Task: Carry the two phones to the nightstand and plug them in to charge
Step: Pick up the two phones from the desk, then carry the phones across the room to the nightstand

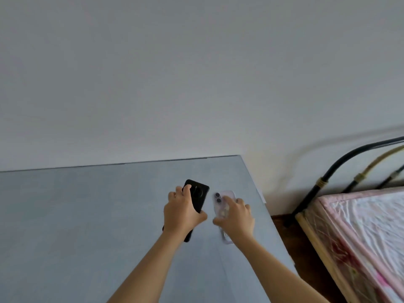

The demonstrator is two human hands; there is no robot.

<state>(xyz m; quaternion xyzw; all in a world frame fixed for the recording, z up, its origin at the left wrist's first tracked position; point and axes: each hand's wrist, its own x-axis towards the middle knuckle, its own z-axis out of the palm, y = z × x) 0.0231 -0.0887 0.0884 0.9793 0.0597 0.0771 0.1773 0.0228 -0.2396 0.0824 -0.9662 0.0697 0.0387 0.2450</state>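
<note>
Both bare forearms are being stretched forward, side by side. The left hand (180, 212) is being curled around a black phone (197, 196), fingers (185, 190) wrapped over it. The right hand (237, 216) is being pressed palm-down on a pale phone (220, 202).

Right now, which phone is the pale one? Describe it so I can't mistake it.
On the grey table, near its right edge by the bed, two phones lie side by side. The pale phone is under the right hand; its clear case and two stacked lenses distinguish it from the black phone.

black phone (197, 199): middle hidden under left hand (180, 213)
pale phone (223, 206): lower half covered by right hand (237, 217)
bed (360, 235): cut by right edge
</note>
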